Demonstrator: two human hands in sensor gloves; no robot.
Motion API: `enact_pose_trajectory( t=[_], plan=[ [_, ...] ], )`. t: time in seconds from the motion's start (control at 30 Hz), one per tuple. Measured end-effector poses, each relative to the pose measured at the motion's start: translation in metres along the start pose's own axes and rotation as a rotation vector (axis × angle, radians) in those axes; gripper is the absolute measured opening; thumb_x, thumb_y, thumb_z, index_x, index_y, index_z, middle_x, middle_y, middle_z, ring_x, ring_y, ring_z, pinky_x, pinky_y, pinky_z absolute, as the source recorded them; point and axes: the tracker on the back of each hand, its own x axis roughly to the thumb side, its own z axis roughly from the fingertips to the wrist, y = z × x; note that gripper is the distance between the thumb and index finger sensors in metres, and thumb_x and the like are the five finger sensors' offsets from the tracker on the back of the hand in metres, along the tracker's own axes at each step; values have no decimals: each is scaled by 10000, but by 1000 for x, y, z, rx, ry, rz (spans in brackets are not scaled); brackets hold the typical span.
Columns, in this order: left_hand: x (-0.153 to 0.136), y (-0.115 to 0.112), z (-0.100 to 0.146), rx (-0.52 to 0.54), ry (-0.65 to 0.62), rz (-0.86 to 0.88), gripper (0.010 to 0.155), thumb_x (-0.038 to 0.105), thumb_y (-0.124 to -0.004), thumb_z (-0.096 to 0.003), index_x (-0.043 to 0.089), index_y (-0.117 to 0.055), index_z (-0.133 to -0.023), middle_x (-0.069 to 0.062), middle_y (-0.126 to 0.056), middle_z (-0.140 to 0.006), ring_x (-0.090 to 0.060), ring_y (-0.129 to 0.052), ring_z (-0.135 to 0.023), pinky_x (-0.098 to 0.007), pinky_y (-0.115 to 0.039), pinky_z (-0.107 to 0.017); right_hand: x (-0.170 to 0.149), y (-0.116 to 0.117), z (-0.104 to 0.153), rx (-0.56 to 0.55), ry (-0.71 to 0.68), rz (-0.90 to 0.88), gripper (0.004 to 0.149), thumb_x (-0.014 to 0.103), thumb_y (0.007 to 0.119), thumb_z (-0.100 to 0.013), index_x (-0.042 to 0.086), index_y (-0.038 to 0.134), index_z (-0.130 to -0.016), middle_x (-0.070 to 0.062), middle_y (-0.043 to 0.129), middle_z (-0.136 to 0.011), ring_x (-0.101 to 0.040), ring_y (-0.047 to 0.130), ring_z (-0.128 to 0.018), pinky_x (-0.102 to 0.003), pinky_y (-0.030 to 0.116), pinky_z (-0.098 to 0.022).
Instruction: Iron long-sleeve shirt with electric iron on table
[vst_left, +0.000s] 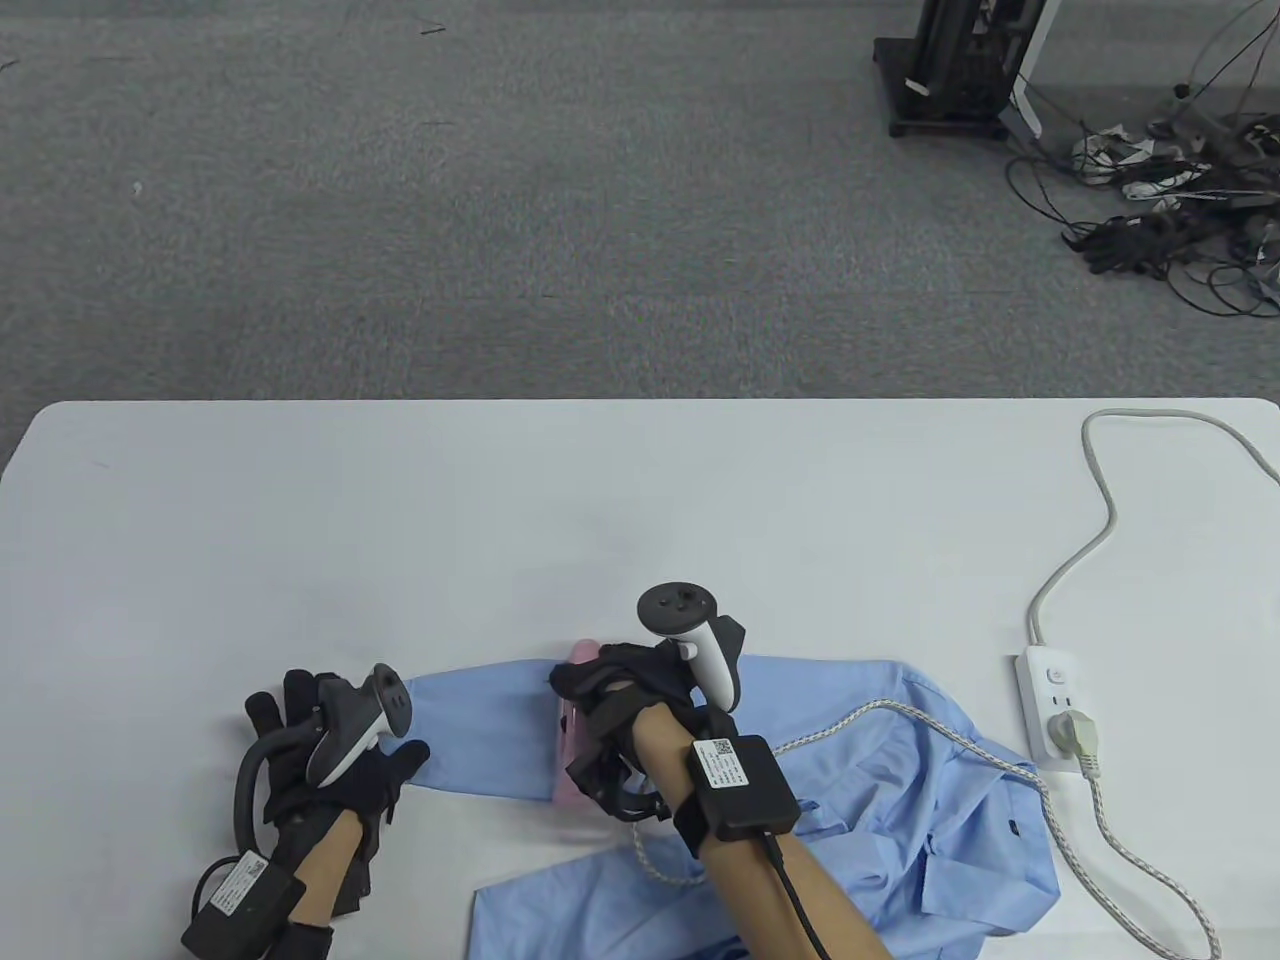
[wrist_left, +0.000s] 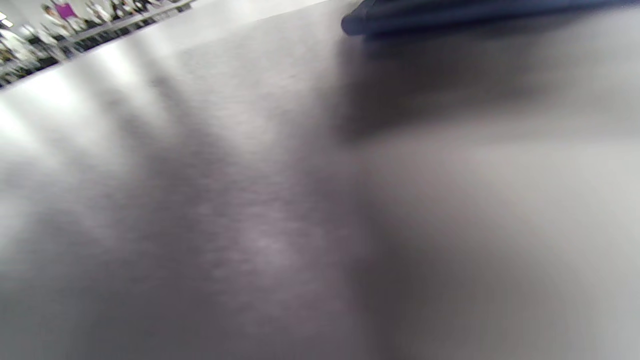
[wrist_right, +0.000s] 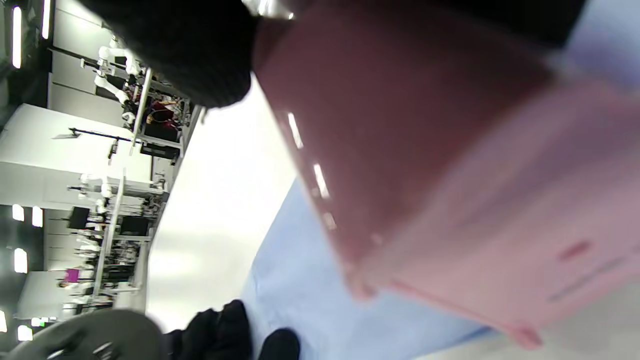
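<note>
A light blue long-sleeve shirt (vst_left: 900, 800) lies rumpled at the table's front, one sleeve (vst_left: 480, 715) stretched out to the left. A pink electric iron (vst_left: 568, 760) sits on that sleeve, and my right hand (vst_left: 625, 700) grips its handle from above. The right wrist view shows the iron's pink body (wrist_right: 450, 200) close up over the blue sleeve (wrist_right: 310, 300). My left hand (vst_left: 320, 740) lies flat with straight fingers at the sleeve's cuff end, thumb on the cloth. The left wrist view is mostly blurred table surface (wrist_left: 250, 225).
A white power strip (vst_left: 1050, 705) lies at the right with the iron's plug (vst_left: 1075, 735) in it. The braided cord (vst_left: 1000, 765) runs across the shirt to the iron. The strip's white cable (vst_left: 1095, 540) loops toward the table's back right corner.
</note>
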Motion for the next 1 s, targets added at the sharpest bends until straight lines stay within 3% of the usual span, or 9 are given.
enact_pose_trajectory(
  t=[0.07, 0.2, 0.57, 1.0],
  plan=[
    [-7, 0, -3, 2, 15, 46, 854, 754, -531, -294, 347, -311, -1013, 53, -117, -1167, -243, 71, -1068, -603, 57, -697, -2, 5, 0, 1, -10, -57, 627, 363, 793, -429, -96, 565, -789, -237, 728, -618, -258, 964, -503, -424, 910, -341],
    [-13, -2, -6, -34, 11, 95, 841, 753, -550, -300, 379, -282, -1005, 53, -101, -1163, -242, 78, -1064, -600, 60, -695, -14, -11, 5, -27, -13, -90, 622, 351, 793, -425, -108, 566, -779, -248, 731, -608, -262, 971, -485, -424, 915, -325],
    [-12, -2, -6, -32, 8, 92, 841, 745, -546, -304, 366, -282, -1007, 63, -109, -1163, -240, 68, -1067, -601, 51, -699, -90, -118, 50, -285, 2, -228, 611, 337, 839, -395, -126, 643, -742, -263, 786, -554, -278, 1011, -399, -431, 935, -246],
    [-13, -2, -6, -47, 7, 111, 826, 724, -542, -321, 355, -269, -1007, 83, -112, -1160, -234, 59, -1070, -600, 40, -705, -129, -209, 78, -458, 118, -161, 605, 345, 841, -389, -117, 680, -746, -254, 810, -544, -275, 1026, -371, -421, 941, -224]
  ],
)
